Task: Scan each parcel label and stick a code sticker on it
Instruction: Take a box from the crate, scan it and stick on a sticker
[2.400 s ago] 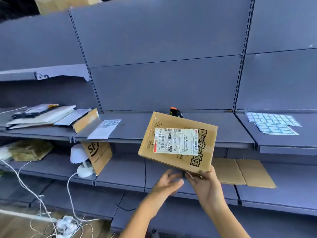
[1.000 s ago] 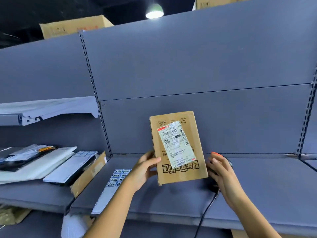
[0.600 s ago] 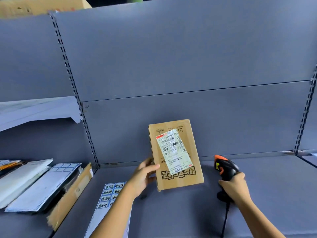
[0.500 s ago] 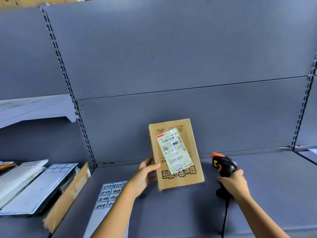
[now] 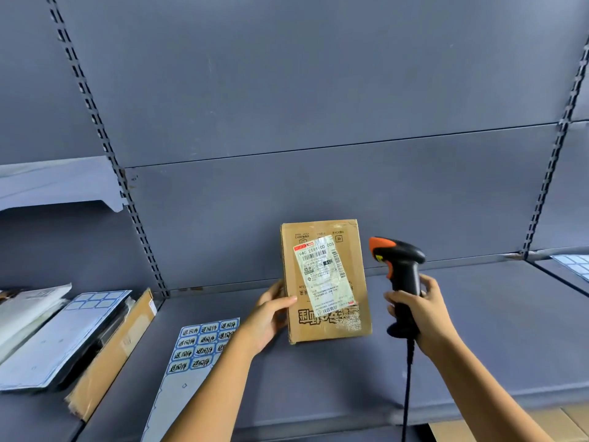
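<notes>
A brown cardboard parcel [image 5: 328, 320] stands upright above the grey shelf [image 5: 318, 387], its white shipping label [image 5: 323, 274] facing me at a slant. My left hand [image 5: 269, 317] grips the parcel's left edge, thumb on the front. My right hand [image 5: 417, 309] holds the handle of a black and orange barcode scanner [image 5: 398, 263], raised just right of the parcel with its orange nose toward the label. The scanner's cable [image 5: 406, 384] hangs down past the shelf edge. A sheet of blue code stickers [image 5: 199, 344] lies on the shelf at the lower left of the parcel.
Flat envelopes and a blank sticker sheet [image 5: 63, 333] are stacked on the left shelf beside a cardboard piece [image 5: 111, 355]. Another sticker sheet [image 5: 573, 266] lies on the right shelf. Slotted uprights [image 5: 105, 148] divide the grey back panels.
My right hand took the scanner from the shelf and lifted it up beside the parcel. My left hand keeps the parcel upright in nearly the same place.
</notes>
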A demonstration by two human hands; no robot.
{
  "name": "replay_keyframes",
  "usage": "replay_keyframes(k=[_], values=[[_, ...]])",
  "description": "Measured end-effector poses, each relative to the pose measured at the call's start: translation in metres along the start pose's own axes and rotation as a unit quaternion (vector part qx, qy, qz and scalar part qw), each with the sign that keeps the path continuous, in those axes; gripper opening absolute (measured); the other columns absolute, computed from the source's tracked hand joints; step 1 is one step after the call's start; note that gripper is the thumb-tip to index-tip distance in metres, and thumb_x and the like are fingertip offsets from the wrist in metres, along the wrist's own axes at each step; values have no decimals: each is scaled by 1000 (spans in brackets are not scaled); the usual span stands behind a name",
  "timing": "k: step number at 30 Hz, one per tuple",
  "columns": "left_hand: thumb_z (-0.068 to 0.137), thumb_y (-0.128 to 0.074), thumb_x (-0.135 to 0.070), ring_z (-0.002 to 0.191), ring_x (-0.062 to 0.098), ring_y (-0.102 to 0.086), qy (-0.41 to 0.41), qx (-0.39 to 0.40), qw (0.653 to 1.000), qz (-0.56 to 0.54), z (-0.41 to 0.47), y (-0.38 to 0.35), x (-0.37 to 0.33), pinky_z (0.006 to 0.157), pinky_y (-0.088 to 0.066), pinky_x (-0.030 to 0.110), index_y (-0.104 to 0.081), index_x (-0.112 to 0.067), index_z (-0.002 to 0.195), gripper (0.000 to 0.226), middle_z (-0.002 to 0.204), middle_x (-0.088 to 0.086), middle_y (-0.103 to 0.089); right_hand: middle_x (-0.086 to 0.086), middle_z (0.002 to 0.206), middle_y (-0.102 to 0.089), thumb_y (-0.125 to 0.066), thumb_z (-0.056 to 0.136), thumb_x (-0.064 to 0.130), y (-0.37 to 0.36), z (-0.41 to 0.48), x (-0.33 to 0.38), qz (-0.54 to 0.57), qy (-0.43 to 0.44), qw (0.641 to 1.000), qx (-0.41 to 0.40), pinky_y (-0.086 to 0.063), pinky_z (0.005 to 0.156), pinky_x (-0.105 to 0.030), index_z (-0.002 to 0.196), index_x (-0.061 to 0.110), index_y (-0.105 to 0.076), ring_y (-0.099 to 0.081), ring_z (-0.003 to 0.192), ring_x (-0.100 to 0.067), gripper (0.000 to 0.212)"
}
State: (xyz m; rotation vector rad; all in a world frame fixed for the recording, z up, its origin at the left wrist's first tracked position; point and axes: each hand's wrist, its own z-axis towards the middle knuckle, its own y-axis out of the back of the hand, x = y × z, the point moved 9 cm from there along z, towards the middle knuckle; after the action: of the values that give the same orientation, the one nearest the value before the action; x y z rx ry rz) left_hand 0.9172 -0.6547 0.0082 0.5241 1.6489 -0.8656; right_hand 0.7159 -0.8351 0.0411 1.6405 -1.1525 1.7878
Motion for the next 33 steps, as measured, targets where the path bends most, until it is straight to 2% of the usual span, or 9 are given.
replay_keyframes(k=[4,7,10,13,17,20,27,30,33], values=[[84,-57,6,106,27,-62,-4,-19,999,-46,1,1,4,93,-47,42,-47,-18,133,56,116,10,-65,-9,89,-57,-68,73,-12,-44,-37,37,-14,33,991,128,-50,63,-32,110,16,-45,-56,69,-23,52],[85,-56,7,106,26,-62,-7,-14,999,-45,0,-1,3,95,-46,43,-51,-21,128,51,111,8,-67,-9,81,-56,-66,78,-10,-62,-61,46,-121,97,975,157,-47,56,-27,108,18,-38,-51,58,-16,50],[85,-57,5,107,27,-62,-7,-9,999,-29,1,-2,1,98,-45,45,-53,-24,121,47,110,8,-68,-5,87,-59,-62,83,-6,-69,-74,40,-213,152,954,148,-47,55,-27,99,30,-33,-50,61,-16,49],[85,-57,4,110,28,-59,-7,-12,1000,-25,2,-1,2,101,-42,47,-54,-25,119,45,112,8,-66,-3,95,-56,-58,84,-6,-68,-78,27,-232,155,951,136,-47,52,-29,99,33,-32,-51,63,-19,49],[86,-57,4,104,25,-61,-9,-14,1000,-17,1,-1,2,93,-46,41,-54,-26,119,44,110,6,-65,-1,91,-52,-57,85,-7,-67,-80,22,-242,171,947,122,-43,50,-20,98,32,-31,-50,57,-7,49],[87,-57,2,105,25,-61,-7,-13,1000,-10,1,0,1,95,-45,43,-54,-28,118,43,110,6,-66,1,85,-51,-56,84,-8,-67,-80,24,-246,176,946,116,-41,48,-19,98,31,-31,-47,51,-1,48],[87,-58,0,109,27,-59,-7,-9,1000,-7,3,1,3,98,-43,45,-54,-28,119,43,111,6,-66,-1,86,-53,-57,85,-6,-67,-81,23,-251,180,944,116,-43,49,-21,99,31,-32,-46,53,-5,47],[86,-58,0,107,26,-60,-6,-5,1000,-10,3,0,3,91,-46,42,-54,-28,120,44,112,6,-66,-3,87,-54,-58,86,-4,-64,-82,29,-220,185,951,110,-43,47,-24,96,32,-34,-46,54,-11,45],[86,-59,2,103,24,-62,-6,-5,1000,-15,3,0,2,81,-49,35,-54,-27,121,45,110,4,-67,-2,92,-57,-60,84,-5,-48,-70,36,-179,183,965,59,-49,59,-36,96,28,-37,-56,63,-21,42]])
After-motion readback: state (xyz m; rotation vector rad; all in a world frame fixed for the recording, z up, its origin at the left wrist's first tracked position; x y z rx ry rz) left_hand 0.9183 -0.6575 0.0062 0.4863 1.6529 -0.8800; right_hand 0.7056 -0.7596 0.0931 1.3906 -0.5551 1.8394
